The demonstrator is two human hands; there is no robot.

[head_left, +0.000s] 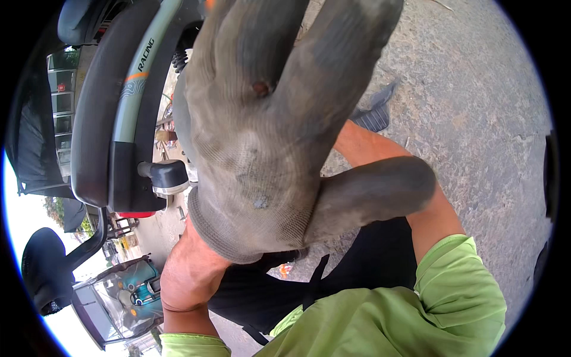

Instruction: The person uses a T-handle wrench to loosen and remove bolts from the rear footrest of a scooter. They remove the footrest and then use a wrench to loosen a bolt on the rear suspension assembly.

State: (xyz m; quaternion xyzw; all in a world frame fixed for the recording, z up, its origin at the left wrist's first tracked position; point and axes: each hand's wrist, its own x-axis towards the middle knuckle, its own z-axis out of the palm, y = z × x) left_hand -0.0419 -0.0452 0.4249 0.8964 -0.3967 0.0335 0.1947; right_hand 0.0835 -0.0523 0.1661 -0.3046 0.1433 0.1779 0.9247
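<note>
- The left hand (pixel 262 149) is raised close before the camera, fingers spread wide, thumb out to the right, holding nothing.
- It wears a grey work glove (pixel 238 196); the knit cuff (pixel 217 235) sits at the wrist.
- I judge the glove should be seated well: pull the cuff down fully and keep the fingers spread.
- The right forearm (pixel 437 217) goes behind the glove; its hand is hidden, so I cannot tell its state.
- A black and grey scooter (pixel 107 119) stands just left, on concrete ground (pixel 476 119).
</note>
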